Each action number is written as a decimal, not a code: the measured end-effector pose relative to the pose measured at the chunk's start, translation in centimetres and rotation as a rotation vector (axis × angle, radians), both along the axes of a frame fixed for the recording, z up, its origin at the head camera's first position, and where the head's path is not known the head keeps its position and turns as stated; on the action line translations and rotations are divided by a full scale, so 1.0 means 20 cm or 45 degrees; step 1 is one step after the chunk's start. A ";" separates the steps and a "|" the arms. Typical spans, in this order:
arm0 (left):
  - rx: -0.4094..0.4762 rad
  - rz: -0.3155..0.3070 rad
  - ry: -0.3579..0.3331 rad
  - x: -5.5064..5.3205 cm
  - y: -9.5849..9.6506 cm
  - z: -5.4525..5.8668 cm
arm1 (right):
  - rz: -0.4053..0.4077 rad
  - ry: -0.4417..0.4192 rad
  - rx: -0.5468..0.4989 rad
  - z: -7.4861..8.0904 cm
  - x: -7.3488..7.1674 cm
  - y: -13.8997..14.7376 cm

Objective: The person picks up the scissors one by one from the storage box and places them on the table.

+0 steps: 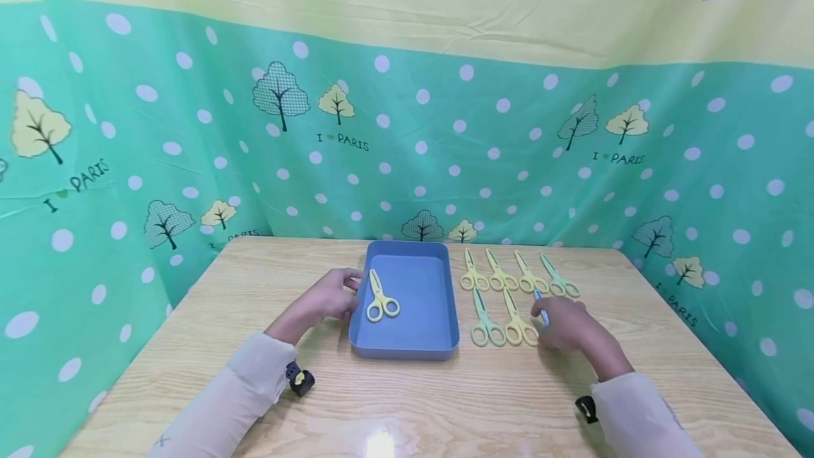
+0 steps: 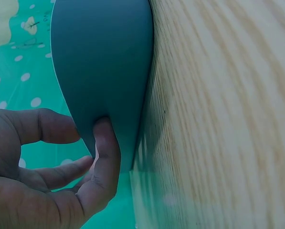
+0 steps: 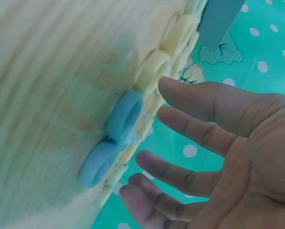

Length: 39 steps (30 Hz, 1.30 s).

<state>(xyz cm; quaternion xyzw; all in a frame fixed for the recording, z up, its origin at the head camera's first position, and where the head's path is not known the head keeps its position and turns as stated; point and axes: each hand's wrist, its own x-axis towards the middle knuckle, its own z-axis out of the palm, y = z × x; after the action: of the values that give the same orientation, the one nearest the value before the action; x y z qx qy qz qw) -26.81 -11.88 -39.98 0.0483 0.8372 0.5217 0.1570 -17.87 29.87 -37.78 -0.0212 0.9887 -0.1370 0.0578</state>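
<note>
My left hand (image 1: pixel 333 295) is at the left side of the blue tray (image 1: pixel 407 354), its fingers pinching the wall at the rim in the left wrist view. Inside the tray lies a pair of yellow scissors (image 1: pixel 376 293). Over at the right, my right hand (image 1: pixel 562 324) hovers by a pair of blue scissors (image 3: pixel 116 119), partly covering it in the head view. From the right wrist, its fingers look spread and apart from the blue handles. Beside that hand lie yellow scissors (image 1: pixel 512 314) and green scissors (image 1: pixel 481 316), handles toward me.
Behind them runs a back row of several scissors, mostly yellow (image 1: pixel 470 276), with a green pair (image 1: pixel 557 280) at its right end. The wooden table (image 1: pixel 305 401) meets a green dotted curtain (image 1: pixel 381 182) at the back and sides.
</note>
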 end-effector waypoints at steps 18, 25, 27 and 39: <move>0.007 -0.009 -0.005 0.02 -0.01 0.01 | 0.057 0.247 0.010 0.04 -0.09 -0.34; -0.003 -0.005 -0.007 0.01 -0.01 0.00 | 0.101 0.256 -0.001 0.04 -0.14 -0.52; -0.001 0.001 -0.006 0.01 -0.01 0.00 | 0.116 0.263 -0.005 0.04 -0.15 -0.57; 0.020 -0.002 0.000 0.00 0.00 0.01 | 0.166 0.241 0.027 0.03 -0.17 -0.84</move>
<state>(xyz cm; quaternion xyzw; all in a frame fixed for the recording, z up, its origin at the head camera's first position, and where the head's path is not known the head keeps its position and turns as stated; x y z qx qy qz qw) -26.76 -11.90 -39.86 0.0502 0.8330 0.5282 0.1571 -21.34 13.06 -37.21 -0.0975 0.9876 -0.1200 -0.0270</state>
